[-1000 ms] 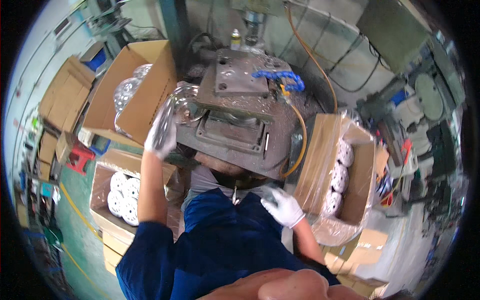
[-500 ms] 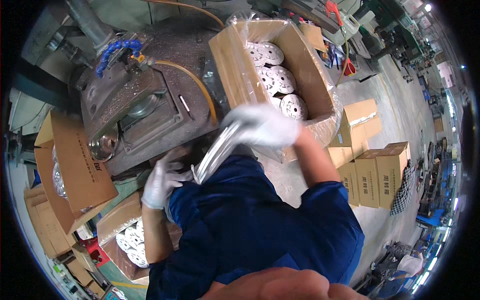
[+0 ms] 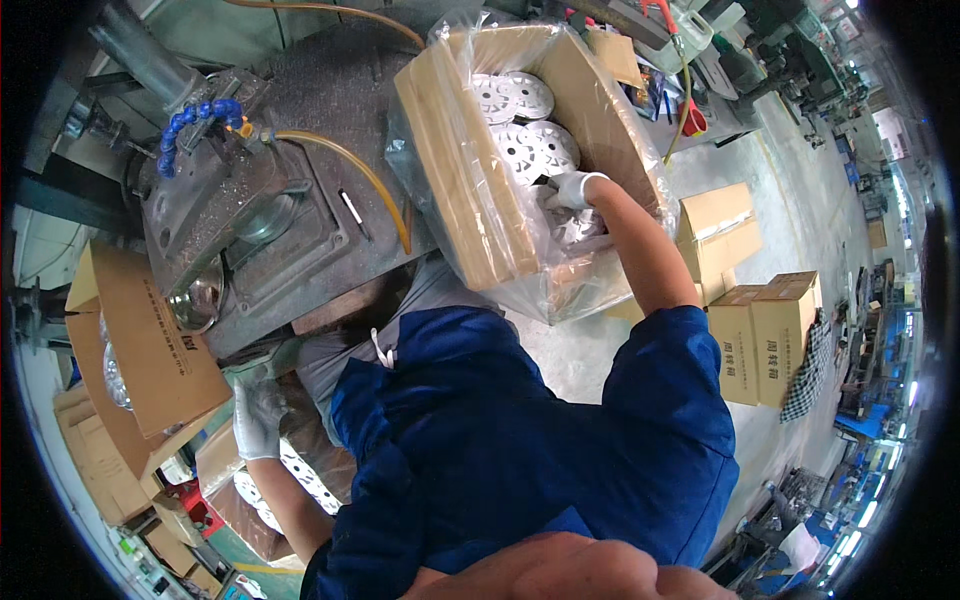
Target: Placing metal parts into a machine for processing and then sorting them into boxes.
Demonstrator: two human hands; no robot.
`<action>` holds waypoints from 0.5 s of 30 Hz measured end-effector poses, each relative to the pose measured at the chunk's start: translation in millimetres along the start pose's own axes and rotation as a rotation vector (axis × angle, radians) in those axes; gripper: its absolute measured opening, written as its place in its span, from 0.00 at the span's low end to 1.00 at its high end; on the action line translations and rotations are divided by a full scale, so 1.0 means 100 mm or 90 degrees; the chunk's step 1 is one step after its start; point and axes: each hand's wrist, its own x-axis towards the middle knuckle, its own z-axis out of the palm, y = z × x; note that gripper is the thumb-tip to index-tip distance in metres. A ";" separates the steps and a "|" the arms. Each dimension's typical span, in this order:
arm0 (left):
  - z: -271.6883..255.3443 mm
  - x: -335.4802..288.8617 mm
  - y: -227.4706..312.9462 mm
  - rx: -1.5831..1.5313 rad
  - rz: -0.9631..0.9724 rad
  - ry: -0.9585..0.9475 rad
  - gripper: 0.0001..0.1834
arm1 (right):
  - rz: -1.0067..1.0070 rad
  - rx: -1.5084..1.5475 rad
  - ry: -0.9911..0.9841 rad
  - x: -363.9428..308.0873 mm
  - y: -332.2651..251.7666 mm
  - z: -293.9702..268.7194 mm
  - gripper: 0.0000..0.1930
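Observation:
My right hand [image 3: 574, 190], in a white glove, is inside the tall plastic-lined carton [image 3: 465, 170]. Its fingers are curled at the edge of shiny metal discs [image 3: 577, 230] in the near end of that carton; part of the grip is hidden. Flat pale discs with cut-out slots [image 3: 550, 148] lie in piles beyond the hand. At the lower left, my gloved left hand [image 3: 258, 415] is held over the low carton [image 3: 225, 490], fingers extended and nothing visible in them. More slotted discs [image 3: 308, 477] are in this low carton, partly covered by my forearm.
A grimy machine table [image 3: 310, 255] with a blue jointed coolant hose [image 3: 190, 125] stands ahead to the left. Beside it a shiny metal bowl-shaped part [image 3: 200, 300] sits near an open carton [image 3: 150, 350]. Closed cartons [image 3: 760, 340] stand on the floor at right.
My right hand has carried a stack of discs from in front of my body into the plastic-lined carton. My left hand has moved down and left, away from my lap to the low carton.

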 end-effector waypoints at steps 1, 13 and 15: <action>-0.06 -0.05 0.01 -0.004 0.011 0.015 0.33 | 0.074 0.006 -0.015 -0.02 -0.07 0.00 0.33; -0.82 -0.31 -0.03 -0.031 0.038 0.078 0.32 | 0.167 -0.104 0.023 0.07 -0.09 0.10 0.37; -1.03 -0.40 -0.04 -0.010 0.051 0.125 0.33 | 0.179 -0.075 0.012 0.03 -0.11 0.08 0.40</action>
